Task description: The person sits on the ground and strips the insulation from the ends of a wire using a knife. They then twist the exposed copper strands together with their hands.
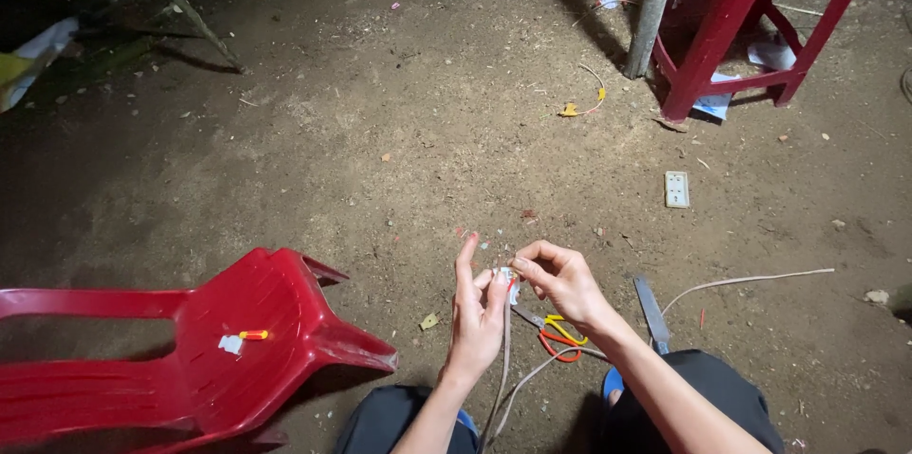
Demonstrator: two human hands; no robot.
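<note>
red chair (256,321) left, maybe pliers (559,335) beneath hands (518,297).

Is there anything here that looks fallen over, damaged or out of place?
Yes. The red plastic chair lies tipped on its side on the dirt ground. A white wall socket lies loose in the dirt, and small scraps are scattered near the hands.
</note>
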